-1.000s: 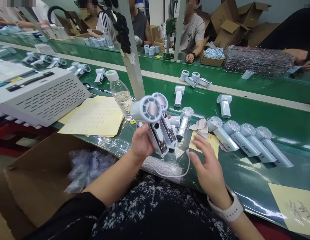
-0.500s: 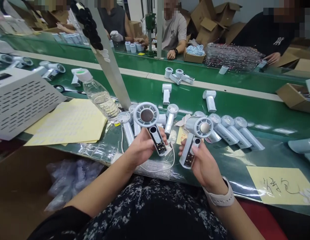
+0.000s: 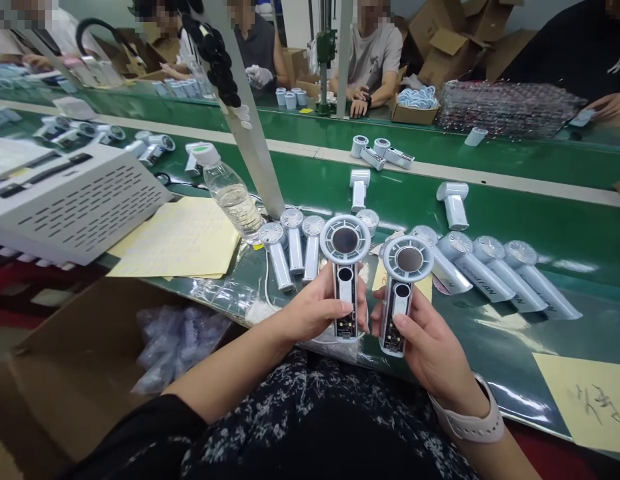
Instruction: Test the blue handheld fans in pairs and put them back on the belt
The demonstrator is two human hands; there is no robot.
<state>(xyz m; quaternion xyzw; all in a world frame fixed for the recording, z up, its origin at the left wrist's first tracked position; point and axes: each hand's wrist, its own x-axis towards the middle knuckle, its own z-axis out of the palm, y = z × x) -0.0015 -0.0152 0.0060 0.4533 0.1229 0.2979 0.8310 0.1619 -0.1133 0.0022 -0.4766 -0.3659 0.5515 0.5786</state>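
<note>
Left fan [image 3: 345, 285], gripped by left hand [image 3: 317, 310]; right fan [image 3: 402, 303], gripped by right hand [image 3: 434, 341]; both probably light, stiff, slick, fragile at bare boards [image 3: 347, 326], best held by handle sides [image 3: 385, 335].

At left, yellow sheets [image 3: 175, 243] are laid between a vented case [image 3: 90, 207] and a bottle [image 3: 233, 197]. Near left, plastic [image 3: 175, 347] is held in a carton [image 3: 100, 360]; far right, boxes [image 3: 447, 57] are piled.

"Speed FAN" is printed on the handheld fan [image 3: 483, 275] beyond and left of the yellow note [image 3: 580, 407]. Adjacent fans [image 3: 519, 283] beyond the note show partial lettering. The note carries handwritten characters, not fully legible.
</note>
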